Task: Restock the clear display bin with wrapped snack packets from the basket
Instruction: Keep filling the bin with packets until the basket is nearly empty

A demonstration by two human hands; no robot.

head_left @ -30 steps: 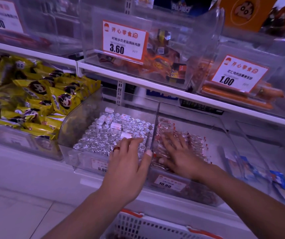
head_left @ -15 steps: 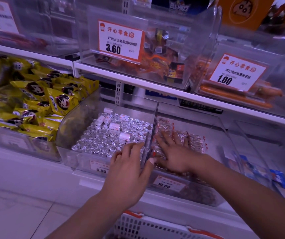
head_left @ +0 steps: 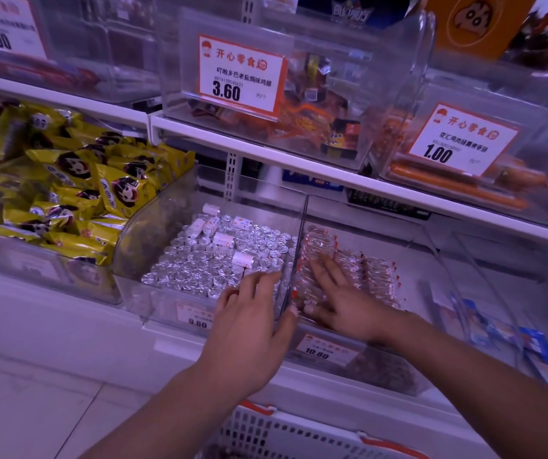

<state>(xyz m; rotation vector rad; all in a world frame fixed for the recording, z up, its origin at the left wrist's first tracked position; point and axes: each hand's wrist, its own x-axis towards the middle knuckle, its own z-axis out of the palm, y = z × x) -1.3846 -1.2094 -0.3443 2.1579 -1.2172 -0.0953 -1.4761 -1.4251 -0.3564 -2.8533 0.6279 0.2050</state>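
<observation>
The clear display bin [head_left: 438,260] on the lower shelf holds rows of clear-wrapped snack packets [head_left: 375,276] with red ends. My right hand [head_left: 339,299] lies flat on those packets, fingers spread and straight. My left hand [head_left: 252,319] hovers at the front of the neighbouring bin, fingers extended over its silver foil pieces and thumb by the divider wall [head_left: 296,260]. Neither hand holds anything. The white basket [head_left: 286,432] with red trim sits at the bottom edge, below my arms; its contents are hidden.
The left neighbouring bin [head_left: 153,233] is packed with silver foil-wrapped pieces [head_left: 206,263]. Yellow snack bags [head_left: 67,193] fill the bin farther left. Blue packets [head_left: 531,346] lie in the bin at right. An upper shelf [head_left: 299,164] with price-tagged bins overhangs.
My right hand has slid a little farther back over the packets and spread flatter. My left hand has stayed near the divider.
</observation>
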